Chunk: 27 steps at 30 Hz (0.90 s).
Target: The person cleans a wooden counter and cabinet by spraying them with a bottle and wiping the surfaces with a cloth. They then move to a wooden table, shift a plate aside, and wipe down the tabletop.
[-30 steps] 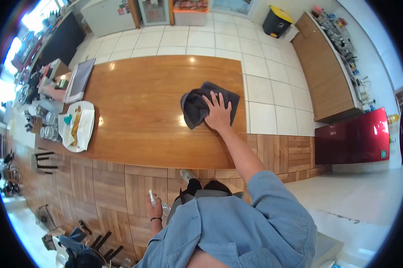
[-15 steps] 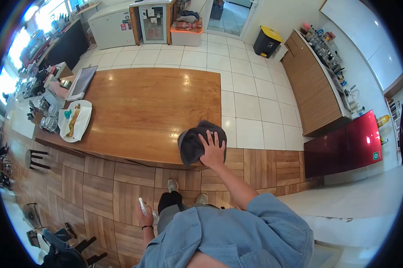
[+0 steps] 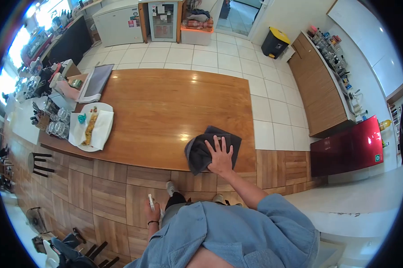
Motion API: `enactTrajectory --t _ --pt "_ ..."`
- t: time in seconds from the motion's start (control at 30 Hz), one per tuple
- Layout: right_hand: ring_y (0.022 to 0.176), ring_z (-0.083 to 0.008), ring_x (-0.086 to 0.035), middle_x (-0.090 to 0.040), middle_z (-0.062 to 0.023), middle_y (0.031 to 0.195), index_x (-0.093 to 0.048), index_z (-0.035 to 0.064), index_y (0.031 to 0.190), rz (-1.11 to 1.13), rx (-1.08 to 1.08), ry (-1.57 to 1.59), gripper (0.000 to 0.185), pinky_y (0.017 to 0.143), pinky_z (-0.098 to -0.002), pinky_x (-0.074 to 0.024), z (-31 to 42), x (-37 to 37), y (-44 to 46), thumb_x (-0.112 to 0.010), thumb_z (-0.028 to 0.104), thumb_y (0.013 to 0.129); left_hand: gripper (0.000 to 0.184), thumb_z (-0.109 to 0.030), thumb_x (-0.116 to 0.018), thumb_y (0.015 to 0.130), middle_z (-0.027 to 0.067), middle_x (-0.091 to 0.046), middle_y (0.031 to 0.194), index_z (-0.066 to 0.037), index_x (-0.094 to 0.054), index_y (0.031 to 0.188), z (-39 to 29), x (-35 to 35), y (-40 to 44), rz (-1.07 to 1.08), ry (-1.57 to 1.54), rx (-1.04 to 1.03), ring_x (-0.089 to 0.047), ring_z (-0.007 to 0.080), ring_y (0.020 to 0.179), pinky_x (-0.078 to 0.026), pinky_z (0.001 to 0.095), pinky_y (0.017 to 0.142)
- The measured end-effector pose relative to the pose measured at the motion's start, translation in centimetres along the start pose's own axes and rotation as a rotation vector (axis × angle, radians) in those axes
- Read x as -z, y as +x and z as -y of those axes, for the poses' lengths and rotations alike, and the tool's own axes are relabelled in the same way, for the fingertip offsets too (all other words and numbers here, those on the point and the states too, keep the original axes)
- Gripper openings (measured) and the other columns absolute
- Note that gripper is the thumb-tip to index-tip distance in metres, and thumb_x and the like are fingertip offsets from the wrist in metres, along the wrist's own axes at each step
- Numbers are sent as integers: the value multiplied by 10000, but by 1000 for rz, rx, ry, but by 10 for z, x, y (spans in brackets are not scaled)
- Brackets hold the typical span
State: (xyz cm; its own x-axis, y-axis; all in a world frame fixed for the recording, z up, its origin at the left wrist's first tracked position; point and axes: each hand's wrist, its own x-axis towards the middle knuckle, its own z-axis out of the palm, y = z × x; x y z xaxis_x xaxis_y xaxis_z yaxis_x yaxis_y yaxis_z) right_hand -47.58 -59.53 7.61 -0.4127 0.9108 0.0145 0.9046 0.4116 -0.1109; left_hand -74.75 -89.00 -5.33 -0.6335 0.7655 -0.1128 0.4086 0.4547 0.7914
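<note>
My right hand (image 3: 220,158) lies flat with its fingers spread on a dark grey cloth (image 3: 198,154), near the front right corner of the wooden table (image 3: 165,102). Part of the cloth is bunched to the left of the hand, and one edge reaches the table's front edge. Down beside my body, below the table's front edge, my left hand (image 3: 152,211) is wrapped round a spray bottle (image 3: 151,202) with a white top. Most of the bottle is hidden by the hand and my shirt.
A white plate (image 3: 107,117) with food and paper sits at the table's left end, beside glass jars (image 3: 58,127) and a grey folder (image 3: 98,82). A black stool (image 3: 38,163) stands at the left. A red fridge (image 3: 346,147) and a counter (image 3: 319,85) are at the right.
My right hand and the cloth have moved from farther back on the table to its front right corner. The head view has shifted. My left hand still holds the bottle.
</note>
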Motion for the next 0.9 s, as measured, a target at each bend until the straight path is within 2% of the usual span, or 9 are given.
enactTrajectory --t 0.1,0.2,0.3,0.4,0.47,0.57,0.67,0.87,0.9 --pt "1470 -403 -187 -215 -122 1604 -369 270 1502 -17 35 76 818 1079 -715 -204 68 -3 37 -665 393 749 277 -95 -618 753 168 -602 939 -57 -577 1024 25 28 32 -81 -108 -9 -605 365 891 -485 441 785" --pt "1471 -412 -163 -204 -142 1603 -364 263 1504 8 69 96 819 1072 -719 -199 133 -11 70 -663 414 757 251 -95 -610 765 134 -605 959 -51 -588 1011 30 59 54 -32 -52 75 -603 268 884 -479 385 794" --pt "1467 -419 -177 -221 -158 1593 -383 225 1494 24 87 176 820 1073 -722 -207 192 -7 96 -688 374 748 229 -94 -608 760 123 -602 936 -54 -591 985 28 78 69 -107 65 29 -600 248 868 -476 380 776" --pt "1466 -415 -184 -222 -156 1593 -404 208 1483 9 139 219 801 1083 -717 -199 224 -14 117 -686 345 745 231 -103 -607 771 122 -604 931 -61 -607 998 14 96 79 -82 -77 79 -600 247 844 -480 388 758" --pt "1465 -412 -188 -223 -152 1594 -410 207 1480 -3 170 227 802 1085 -718 -192 232 -16 124 -688 334 739 252 -105 -623 772 130 -622 942 -58 -598 1019 19 98 83 -59 -53 95 -617 291 875 -489 406 776" --pt "1459 -384 -224 -269 -118 1585 -428 234 1469 -2 185 269 789 1084 -709 -201 215 -15 108 -688 310 727 254 -114 -641 763 141 -637 940 -59 -600 1009 64 82 80 -42 -84 80 -631 318 889 -499 412 788" --pt "1455 -360 -251 -308 -88 1574 -446 264 1455 -88 143 294 783 1076 -698 -217 181 -17 97 -690 294 712 231 -121 -649 755 151 -642 926 -64 -606 975 56 71 105 12 7 16 -638 325 868 -508 414 776" --pt "1456 -354 -250 -298 -81 1577 -451 278 1450 -32 -51 196 785 1074 -691 -224 70 7 32 -690 290 703 199 -138 -636 768 172 -656 852 -74 -607 953 20 39 109 153 94 76 -661 350 792 -524 428 713" --pt "1460 -343 -251 -315 -81 1574 -470 283 1442 -34 -74 149 710 1085 -680 -201 51 7 23 -646 444 773 196 -140 -635 768 171 -658 843 -74 -605 951 12 31 106 156 110 49 -665 351 789 -524 429 710"
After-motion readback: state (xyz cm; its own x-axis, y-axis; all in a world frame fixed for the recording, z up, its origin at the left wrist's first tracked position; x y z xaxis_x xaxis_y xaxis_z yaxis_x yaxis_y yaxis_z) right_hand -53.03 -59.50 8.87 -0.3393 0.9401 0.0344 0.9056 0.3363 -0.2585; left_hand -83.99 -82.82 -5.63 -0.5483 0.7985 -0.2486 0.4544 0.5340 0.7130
